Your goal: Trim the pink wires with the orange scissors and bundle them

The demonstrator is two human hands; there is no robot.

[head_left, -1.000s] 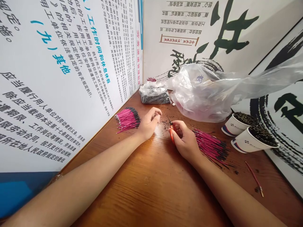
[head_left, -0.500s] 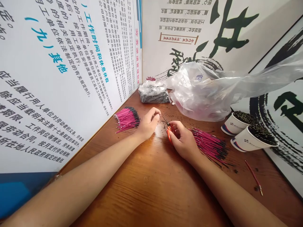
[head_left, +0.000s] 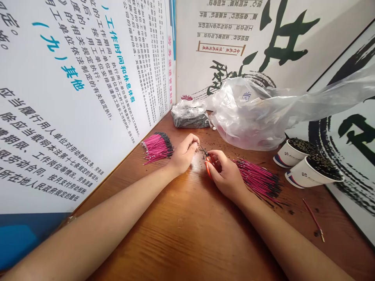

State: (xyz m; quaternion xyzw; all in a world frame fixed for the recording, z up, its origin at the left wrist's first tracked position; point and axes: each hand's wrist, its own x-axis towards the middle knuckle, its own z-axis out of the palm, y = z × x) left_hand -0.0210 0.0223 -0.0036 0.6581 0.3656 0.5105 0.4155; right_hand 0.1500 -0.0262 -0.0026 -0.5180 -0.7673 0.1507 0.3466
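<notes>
My right hand (head_left: 227,171) is closed on orange-handled scissors (head_left: 208,164), whose dark blades point up and left toward my other hand. My left hand (head_left: 185,153) is pinched shut; whatever lies between its fingertips is too small to make out. Beside it on the left lies a fanned bundle of pink wires with black ends (head_left: 158,146). A second bundle of pink wires (head_left: 256,177) rests just right of my right hand, its black ends pointing right.
Two paper cups (head_left: 295,175) full of small dark pieces stand at the right. Behind are a large clear plastic bag (head_left: 249,117) and a wrapped dark packet (head_left: 191,119). A single pink wire (head_left: 314,219) lies at the right. Dark crumbs dot the brown table (head_left: 175,234). Printed panels surround it.
The scissors have shifted slightly in my right hand, their orange handles a little more to the left. My left hand has hardly moved.
</notes>
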